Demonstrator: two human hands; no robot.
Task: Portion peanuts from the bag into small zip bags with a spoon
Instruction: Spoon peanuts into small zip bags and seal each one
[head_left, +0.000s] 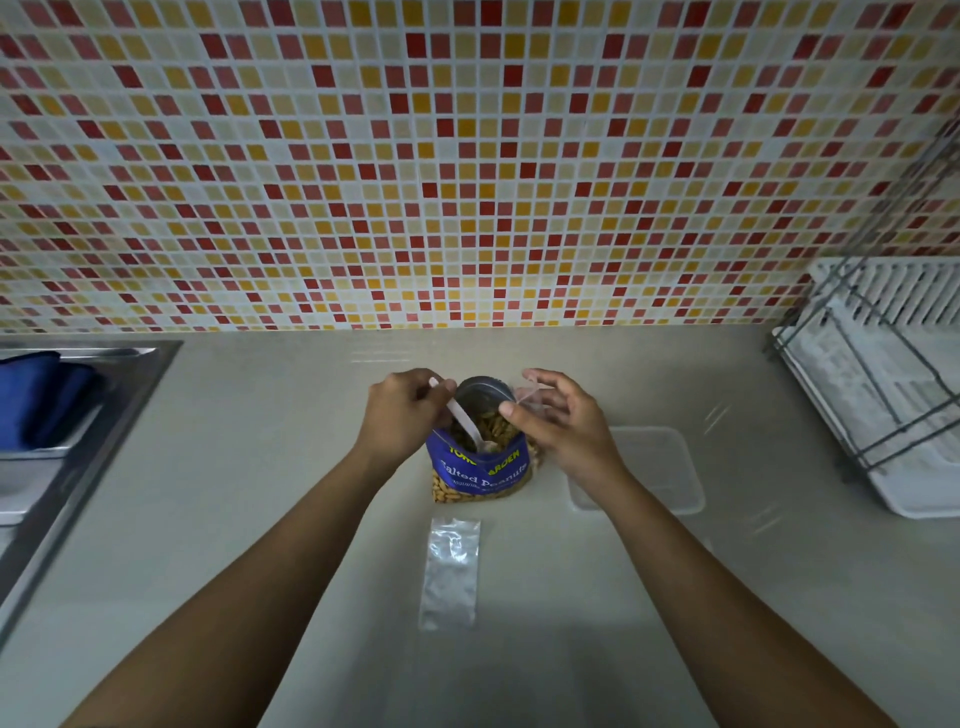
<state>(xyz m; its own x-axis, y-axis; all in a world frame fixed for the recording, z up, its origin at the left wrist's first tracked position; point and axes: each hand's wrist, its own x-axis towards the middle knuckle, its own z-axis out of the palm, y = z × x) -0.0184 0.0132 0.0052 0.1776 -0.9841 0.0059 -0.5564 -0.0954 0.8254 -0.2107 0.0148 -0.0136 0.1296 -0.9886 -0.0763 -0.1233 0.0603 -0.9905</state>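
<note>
Centre of frame: my left hand closed around white spoon, bowl dipped among peanuts in open blue bag standing on grey counter. My right hand at bag's right edge, fingers loosely curled, thumb and forefinger pinching clear zip bag. Second zip bag lies flat below peanut bag. Clear lid right of bag; sink far left, dish rack far right.

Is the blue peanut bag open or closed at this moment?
Open. The peanut bag stands upright with its top spread wide, peanuts show inside, and the white spoon in the left hand reaches into it.
</note>
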